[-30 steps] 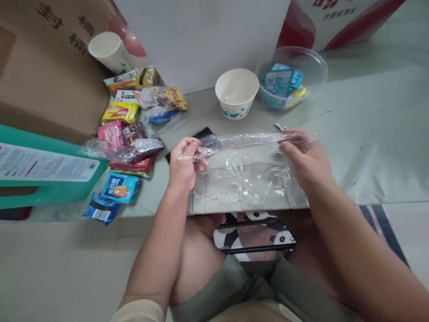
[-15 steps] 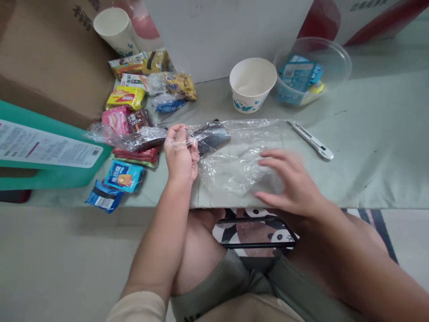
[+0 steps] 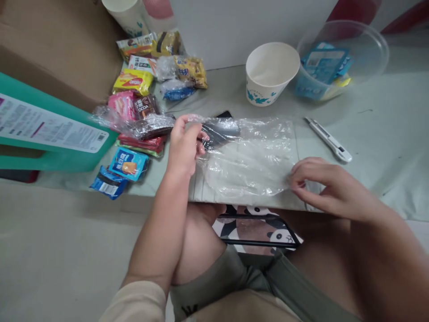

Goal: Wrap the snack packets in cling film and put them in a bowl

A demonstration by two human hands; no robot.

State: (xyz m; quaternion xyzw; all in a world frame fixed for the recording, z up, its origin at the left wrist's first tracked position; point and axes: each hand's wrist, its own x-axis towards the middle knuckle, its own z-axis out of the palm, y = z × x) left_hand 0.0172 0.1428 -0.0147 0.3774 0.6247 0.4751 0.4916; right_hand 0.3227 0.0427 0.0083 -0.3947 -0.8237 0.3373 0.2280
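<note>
Clear plastic film [image 3: 251,167] spread on the table [image 3: 395,120], near the paper bowl [image 3: 263,95].
Its left end is gripped in the left hand [image 3: 183,150]; its lower right corner appears to be pinched in the right hand [image 3: 323,185]. Spreading is judged largely done; wrinkles are left.

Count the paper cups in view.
2: one cup beyond the clear plastic film, left of the transparent bowl; another cup at upper left behind the snack packets, partly cut off. Nested ones may be hidden.
</note>
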